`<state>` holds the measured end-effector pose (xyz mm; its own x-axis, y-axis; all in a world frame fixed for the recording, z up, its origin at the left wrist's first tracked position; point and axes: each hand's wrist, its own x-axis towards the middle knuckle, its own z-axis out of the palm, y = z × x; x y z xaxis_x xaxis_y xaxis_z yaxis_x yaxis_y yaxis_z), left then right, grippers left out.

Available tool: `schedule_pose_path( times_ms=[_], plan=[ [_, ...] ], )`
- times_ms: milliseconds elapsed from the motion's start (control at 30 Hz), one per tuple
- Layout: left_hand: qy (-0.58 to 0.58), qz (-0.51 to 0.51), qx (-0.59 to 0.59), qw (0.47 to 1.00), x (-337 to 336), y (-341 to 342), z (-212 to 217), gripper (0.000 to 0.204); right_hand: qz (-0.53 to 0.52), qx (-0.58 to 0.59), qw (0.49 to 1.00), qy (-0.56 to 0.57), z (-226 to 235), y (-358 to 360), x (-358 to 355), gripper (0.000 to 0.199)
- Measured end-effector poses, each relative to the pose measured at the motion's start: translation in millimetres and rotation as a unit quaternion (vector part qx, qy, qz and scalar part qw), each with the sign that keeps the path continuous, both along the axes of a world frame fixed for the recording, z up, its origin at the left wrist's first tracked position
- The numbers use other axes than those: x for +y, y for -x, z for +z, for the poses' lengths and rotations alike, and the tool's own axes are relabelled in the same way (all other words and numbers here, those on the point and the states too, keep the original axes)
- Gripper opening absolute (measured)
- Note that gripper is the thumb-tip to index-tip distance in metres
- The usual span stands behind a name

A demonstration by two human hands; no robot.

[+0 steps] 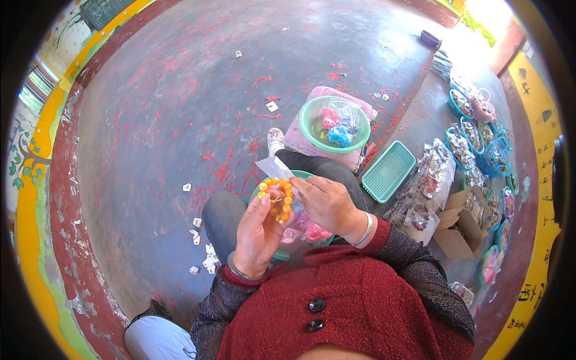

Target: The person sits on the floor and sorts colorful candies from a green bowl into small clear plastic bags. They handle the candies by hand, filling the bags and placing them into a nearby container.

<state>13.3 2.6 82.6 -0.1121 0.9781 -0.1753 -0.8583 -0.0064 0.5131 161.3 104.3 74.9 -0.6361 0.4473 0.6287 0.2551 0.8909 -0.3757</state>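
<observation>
My left hand (257, 235) is raised over my lap with an orange bead bracelet (277, 198) looped at its fingertips. My right hand (327, 203) pinches the same bracelet from the right, together with a small clear plastic bag (273, 167) that sticks up behind the beads. Under both hands a green bowl (282, 254) rests on my knees, holding pink and clear packets. I wear a red top with dark sleeves and a bangle on each wrist.
A second green bowl (308, 123) with pink and blue items sits on a pink cushion (321, 95) ahead. A teal mesh tray (387, 171) lies to its right. Packets, small baskets (474, 135) and a cardboard box (455, 225) crowd the right side. Paper scraps (207, 258) dot the grey floor.
</observation>
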Motion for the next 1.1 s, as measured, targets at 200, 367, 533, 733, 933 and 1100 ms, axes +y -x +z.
schedule_pose_path(
  times_ms=[200,367,533,733,933,1100],
  plan=[
    [0.030,-0.006,0.101,0.994,-1,-4,7,0.022,0.009,0.058,0.998,0.034,0,2,1,0.051],
    [0.032,-0.007,0.105,0.994,0,-3,12,0.022,0.015,0.045,0.997,0.054,-1,1,-1,0.053],
    [0.036,-0.003,0.096,0.995,1,-2,15,0.023,0.036,0.053,0.995,0.071,-2,3,-1,0.054],
    [0.074,-0.065,0.117,0.988,2,6,14,0.024,0.038,0.045,0.988,0.142,3,0,-2,0.053],
    [0.083,-0.152,0.232,0.957,5,5,8,0.023,0.051,0.071,0.985,0.151,9,1,-4,0.049],
    [0.039,-0.207,0.382,0.900,5,9,-8,0.022,0.051,0.047,0.991,0.116,11,2,-4,0.048]
  ],
)
